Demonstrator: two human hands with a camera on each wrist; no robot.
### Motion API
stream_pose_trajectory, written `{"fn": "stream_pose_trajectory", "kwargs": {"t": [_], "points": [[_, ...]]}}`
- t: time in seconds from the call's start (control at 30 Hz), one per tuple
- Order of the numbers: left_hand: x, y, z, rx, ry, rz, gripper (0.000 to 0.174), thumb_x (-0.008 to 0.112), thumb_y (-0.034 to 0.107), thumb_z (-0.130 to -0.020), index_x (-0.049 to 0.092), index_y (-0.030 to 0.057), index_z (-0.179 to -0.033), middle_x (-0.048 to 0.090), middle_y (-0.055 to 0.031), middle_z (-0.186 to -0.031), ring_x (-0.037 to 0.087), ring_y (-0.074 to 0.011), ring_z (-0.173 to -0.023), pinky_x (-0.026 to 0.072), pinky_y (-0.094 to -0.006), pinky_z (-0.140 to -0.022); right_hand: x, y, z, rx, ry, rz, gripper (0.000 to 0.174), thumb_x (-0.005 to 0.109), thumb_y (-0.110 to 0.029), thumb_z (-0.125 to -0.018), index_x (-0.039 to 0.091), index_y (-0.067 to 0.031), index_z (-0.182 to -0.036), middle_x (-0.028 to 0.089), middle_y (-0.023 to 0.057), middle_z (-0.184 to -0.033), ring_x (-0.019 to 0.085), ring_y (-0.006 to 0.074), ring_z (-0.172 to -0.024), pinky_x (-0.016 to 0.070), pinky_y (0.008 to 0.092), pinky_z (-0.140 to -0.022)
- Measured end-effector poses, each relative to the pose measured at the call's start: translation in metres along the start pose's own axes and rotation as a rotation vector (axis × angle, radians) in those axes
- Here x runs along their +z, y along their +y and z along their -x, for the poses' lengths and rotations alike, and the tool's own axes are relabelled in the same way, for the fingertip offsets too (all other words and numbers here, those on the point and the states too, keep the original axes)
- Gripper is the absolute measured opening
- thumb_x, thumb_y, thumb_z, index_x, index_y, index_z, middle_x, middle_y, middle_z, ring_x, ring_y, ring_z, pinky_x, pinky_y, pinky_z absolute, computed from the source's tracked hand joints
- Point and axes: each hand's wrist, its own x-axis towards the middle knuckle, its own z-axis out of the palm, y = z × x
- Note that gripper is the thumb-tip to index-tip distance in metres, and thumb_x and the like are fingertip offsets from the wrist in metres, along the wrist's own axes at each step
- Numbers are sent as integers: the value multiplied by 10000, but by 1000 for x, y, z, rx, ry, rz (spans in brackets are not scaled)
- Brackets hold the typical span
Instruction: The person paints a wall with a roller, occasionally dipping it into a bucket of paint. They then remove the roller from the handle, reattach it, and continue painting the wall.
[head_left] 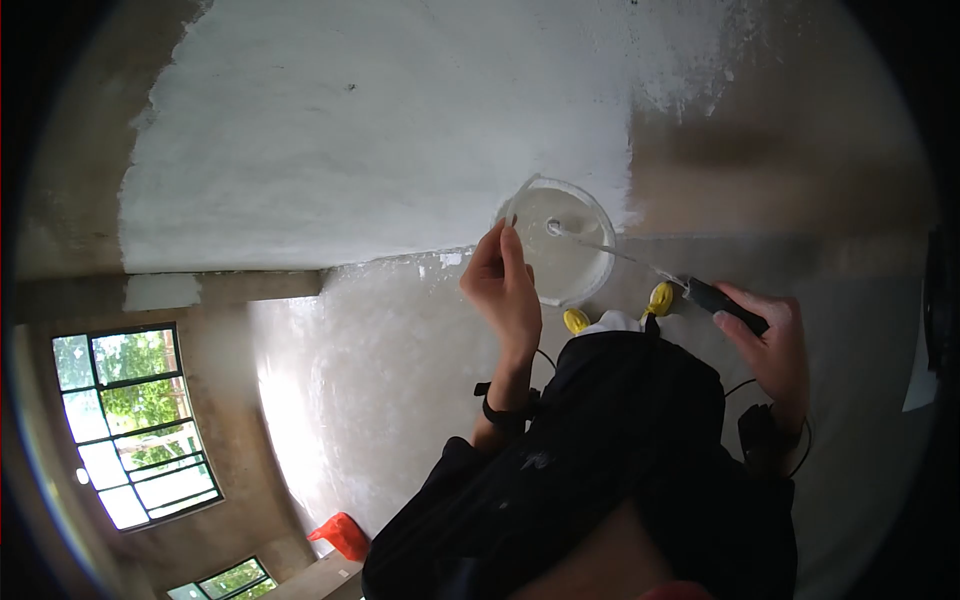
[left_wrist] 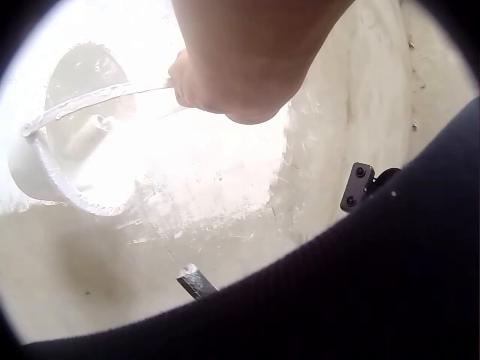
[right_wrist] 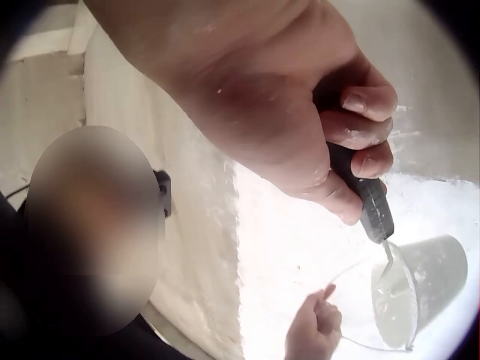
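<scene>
A white bucket (head_left: 605, 220) with pale, wet paint inside hangs by its bail in front of the person. My left hand (head_left: 505, 290) grips that bail (left_wrist: 105, 94), fingers curled round it. In my right hand (head_left: 775, 340) is the black handle (right_wrist: 367, 199) of a paint roller, held with fingers wrapped round it. Its thin metal rod (head_left: 630, 258) runs down into the bucket, and the white roller head (left_wrist: 91, 135) shows inside the rim. White smears mark the right fingertips.
Ahead rises a wall with a large white-painted patch (head_left: 380, 130) beside bare brown plaster (head_left: 770, 170). Yellow-tipped shoes (head_left: 660, 298) stand on the pale floor (head_left: 400, 400) below the bucket. At the lower left lie a red bag (head_left: 345, 537) and a window (head_left: 135, 425) beyond it.
</scene>
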Motion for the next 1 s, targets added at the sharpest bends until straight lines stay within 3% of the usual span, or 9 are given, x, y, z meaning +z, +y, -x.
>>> {"fn": "stream_pose_trajectory", "kwargs": {"t": [0.1,0.17,0.23,0.3,0.37,0.57,0.7,0.77,1.0], "points": [[-8,-3,-5,-19,24,21,261,560,156,-957,649,-60,-1072,361,93,-581,274,13,-484,192,-191,-429,-18,40,11,-67,107,-145,299,647,-109,-830,664,64,-1073,683,118,-784,601,138,-648,461,276,-579],[-14,-7,-8,-10,44,30,229,565,116,-956,645,-68,-1067,451,69,-616,342,8,-495,232,-192,-428,-33,71,19,286,-13,-517,349,615,-209,-879,631,44,-1119,577,70,-656,480,89,-512,364,231,-474],[-21,-22,-14,23,79,-30,233,571,126,-952,654,-67,-1052,444,78,-620,337,8,-497,225,-192,-430,-7,128,30,168,181,-1008,432,554,-330,-923,564,36,-1154,458,20,-585,348,58,-445,264,216,-429],[-25,-31,-17,39,98,-67,231,575,124,-948,658,-75,-1032,464,72,-628,356,1,-519,239,-198,-443,-3,168,30,194,-29,-1318,518,477,-445,-961,523,33,-1156,449,24,-560,340,75,-421,284,229,-423],[-28,-47,-23,77,112,-114,233,576,124,-945,661,-82,-1011,474,68,-628,368,-4,-532,249,-205,-451,9,183,30,125,-55,-1452,556,418,-508,-980,507,0,-1189,423,7,-519,337,76,-414,275,228,-421],[-43,-102,-37,135,123,-382,246,595,139,-907,674,-93,-931,498,37,-583,398,-30,-546,298,-248,-467,22,195,20,-58,-127,-1670,541,434,-502,-978,500,-7,-1183,441,16,-546,358,79,-435,277,218,-423],[-53,-137,-35,106,113,-470,238,608,136,-869,679,-87,-914,524,-6,-549,418,-47,-528,321,-278,-462,16,177,21,21,-60,-1495,577,499,-537,-936,509,15,-1103,485,29,-680,361,66,-444,274,203,-398],[-58,-153,-36,92,121,-477,237,610,136,-861,680,-85,-907,537,-21,-547,433,-56,-520,328,-283,-459,11,166,19,19,-157,-1367,564,513,-535,-929,514,13,-1063,473,25,-706,356,59,-454,260,203,-387],[-75,-187,-37,48,143,-575,241,619,150,-830,685,-76,-883,577,-77,-545,492,-109,-494,362,-322,-462,20,157,6,78,-45,-1478,450,491,-468,-963,479,-34,-1081,428,-3,-732,319,42,-480,224,181,-397]]}}
